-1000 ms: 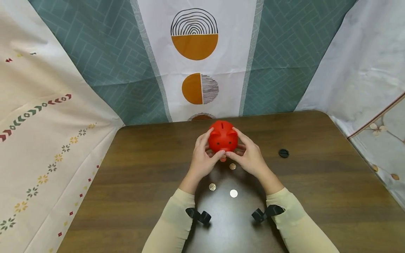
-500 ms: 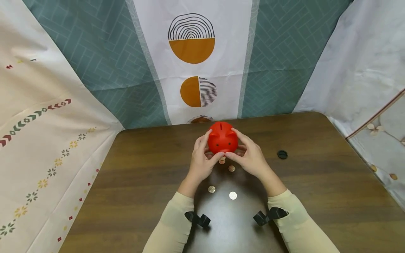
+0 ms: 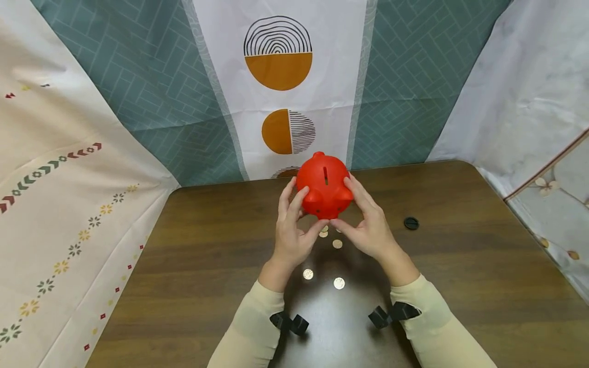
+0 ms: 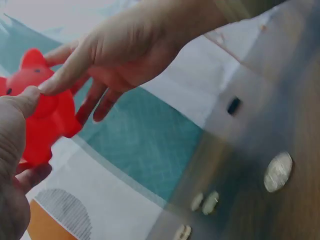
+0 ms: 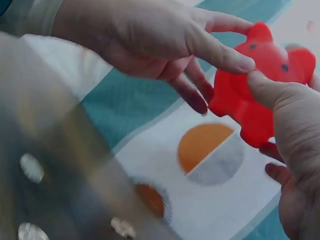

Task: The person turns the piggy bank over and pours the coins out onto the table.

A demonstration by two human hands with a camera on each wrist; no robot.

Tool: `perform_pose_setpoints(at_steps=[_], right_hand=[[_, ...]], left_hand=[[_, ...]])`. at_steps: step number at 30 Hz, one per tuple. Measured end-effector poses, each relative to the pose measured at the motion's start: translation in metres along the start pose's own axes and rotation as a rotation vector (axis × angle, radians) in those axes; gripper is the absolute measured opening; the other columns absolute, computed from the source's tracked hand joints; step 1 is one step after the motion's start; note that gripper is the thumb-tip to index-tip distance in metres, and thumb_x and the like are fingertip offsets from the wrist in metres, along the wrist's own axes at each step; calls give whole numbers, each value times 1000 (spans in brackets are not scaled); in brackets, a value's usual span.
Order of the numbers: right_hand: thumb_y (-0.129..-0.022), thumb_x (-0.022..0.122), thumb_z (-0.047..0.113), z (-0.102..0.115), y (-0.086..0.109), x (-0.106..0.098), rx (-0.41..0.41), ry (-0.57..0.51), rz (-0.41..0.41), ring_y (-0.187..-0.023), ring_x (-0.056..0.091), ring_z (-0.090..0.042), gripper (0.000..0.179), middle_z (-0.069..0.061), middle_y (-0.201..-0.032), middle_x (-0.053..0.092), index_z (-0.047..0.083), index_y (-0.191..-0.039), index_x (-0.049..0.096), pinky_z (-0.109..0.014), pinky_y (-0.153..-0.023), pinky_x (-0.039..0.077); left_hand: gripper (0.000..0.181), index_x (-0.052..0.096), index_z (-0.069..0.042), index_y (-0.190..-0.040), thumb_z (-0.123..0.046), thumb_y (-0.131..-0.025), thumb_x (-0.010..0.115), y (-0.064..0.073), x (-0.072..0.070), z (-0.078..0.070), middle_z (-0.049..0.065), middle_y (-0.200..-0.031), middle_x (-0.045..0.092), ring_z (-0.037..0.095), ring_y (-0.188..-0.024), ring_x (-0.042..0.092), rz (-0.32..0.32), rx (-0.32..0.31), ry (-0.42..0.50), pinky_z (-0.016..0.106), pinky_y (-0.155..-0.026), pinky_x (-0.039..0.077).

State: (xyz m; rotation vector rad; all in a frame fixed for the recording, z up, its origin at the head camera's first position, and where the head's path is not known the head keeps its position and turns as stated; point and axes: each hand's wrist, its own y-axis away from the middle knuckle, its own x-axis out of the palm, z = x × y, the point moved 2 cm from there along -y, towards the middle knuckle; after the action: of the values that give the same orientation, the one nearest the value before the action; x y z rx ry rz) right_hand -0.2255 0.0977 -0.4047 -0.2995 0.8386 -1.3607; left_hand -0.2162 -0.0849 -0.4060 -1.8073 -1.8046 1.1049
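A red piggy bank (image 3: 324,180) is held up over the far part of the table, tilted snout down, so its coin slot and back show in the head view. My left hand (image 3: 292,230) grips its left side, and my right hand (image 3: 370,228) grips its right side. Both thumbs meet at the snout, while other fingers spread along the sides and underneath. Its face and legs show in the left wrist view, where the piggy bank (image 4: 50,112) is partly covered by the hands. Below and nearer lie several coins (image 3: 339,283), some partly hidden behind the thumbs.
A round black plug (image 3: 411,223) lies on the wooden table (image 3: 207,276), right of the hands. Patterned cloths (image 3: 184,92) hang behind the table and along both sides. A dark strap with a small block (image 3: 294,323) sits on each wrist.
Both hands have raised the piggy bank and tipped it forward. Its slot now faces the head camera more fully, and its face has turned downward. The black plug stays in place.
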Motion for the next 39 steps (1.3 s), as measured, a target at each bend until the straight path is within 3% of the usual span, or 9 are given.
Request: perform_pose_setpoints(at_steps=[2, 6, 14, 17, 21, 23, 25, 29, 39], right_hand=[[-75, 81, 3, 5, -2, 0, 30, -10, 31, -123, 51, -37, 87, -16, -147, 40, 9, -149, 35, -48, -95, 47], [-84, 75, 11, 0, 1, 5, 273, -60, 160, -111, 58, -42, 82, -19, -141, 46, 15, -152, 29, -52, -87, 50], [-84, 75, 30, -28, 9, 10, 406, -45, 216, -108, 62, -37, 82, -9, -141, 48, 30, -151, 29, -48, -87, 52], [-83, 76, 30, -32, 11, 10, 368, -40, 195, -107, 62, -36, 82, -9, -142, 48, 31, -151, 30, -47, -87, 52], [-78, 80, 11, -16, 5, 3, 168, -73, 67, -112, 60, -37, 86, -11, -146, 43, 20, -151, 34, -45, -85, 53], [-77, 80, 7, -9, 2, 2, 141, -92, 47, -113, 59, -37, 87, -12, -146, 43, 18, -150, 34, -42, -84, 54], [-79, 78, 7, -3, 1, 1, 190, -93, 89, -110, 61, -38, 84, -15, -142, 46, 13, -150, 34, -42, -83, 54], [-85, 74, 13, 4, 1, 2, 347, -58, 200, -107, 62, -38, 77, -17, -138, 51, 9, -150, 32, -46, -86, 53], [-84, 74, 12, 7, -1, 1, 371, -59, 198, -115, 56, -40, 77, -18, -140, 49, 10, -150, 33, -54, -89, 50]], left_hand=[[79, 38, -11, -144, -8, -77, 80, 0, 0, 2, 19, -145, 32, 35, -109, 59, 19, -53, -2, 36, -73, 58], [80, 34, -19, -148, -15, -81, 78, 7, 3, 20, 14, -138, 39, 31, -95, 64, 119, -317, -38, 27, -67, 57], [80, 33, -26, -149, -27, -82, 77, 14, 5, 32, 13, -135, 43, 31, -96, 62, 177, -445, -67, 27, -70, 57], [80, 33, -25, -149, -25, -82, 77, 14, 7, 30, 12, -136, 42, 30, -97, 62, 153, -416, -47, 29, -70, 58], [80, 37, -17, -147, -17, -79, 80, 7, 4, 11, 13, -146, 33, 32, -111, 58, 57, -179, -14, 35, -71, 58], [80, 37, -16, -147, -16, -79, 79, 4, 2, 7, 14, -148, 30, 32, -112, 57, 43, -142, -33, 37, -71, 58], [80, 36, -15, -147, -19, -80, 79, 4, 2, 9, 18, -143, 36, 32, -106, 59, 68, -199, -86, 37, -68, 58], [80, 32, -19, -150, -26, -83, 76, 10, 5, 23, 17, -135, 43, 30, -101, 59, 153, -388, -130, 37, -71, 58], [79, 33, -25, -150, -27, -83, 76, 12, 6, 26, 13, -135, 43, 31, -97, 61, 137, -406, -90, 25, -65, 57]])
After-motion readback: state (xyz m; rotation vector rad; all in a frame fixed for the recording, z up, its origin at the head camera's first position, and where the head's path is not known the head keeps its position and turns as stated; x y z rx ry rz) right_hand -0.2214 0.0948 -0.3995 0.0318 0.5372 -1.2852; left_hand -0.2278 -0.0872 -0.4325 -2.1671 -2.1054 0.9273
